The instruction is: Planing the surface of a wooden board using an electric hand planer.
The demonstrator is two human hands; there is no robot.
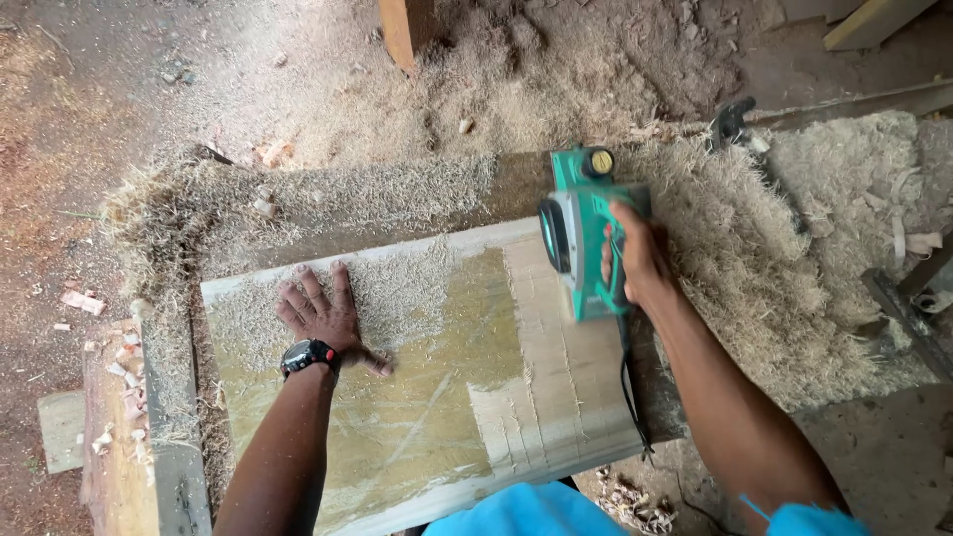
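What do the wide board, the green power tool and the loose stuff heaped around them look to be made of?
Board: wood; yellowish rough face, paler grained strip where planed. Green planer in the right hand: apparently moulded plastic, matte, with a black cord. Heaps: pale curled wood shavings and sawdust. The left hand presses flat on the board.

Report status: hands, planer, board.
Left hand flat on pale wooden board. Right hand gripping green electric planer at board's right end. Wood shavings scattered over the board.
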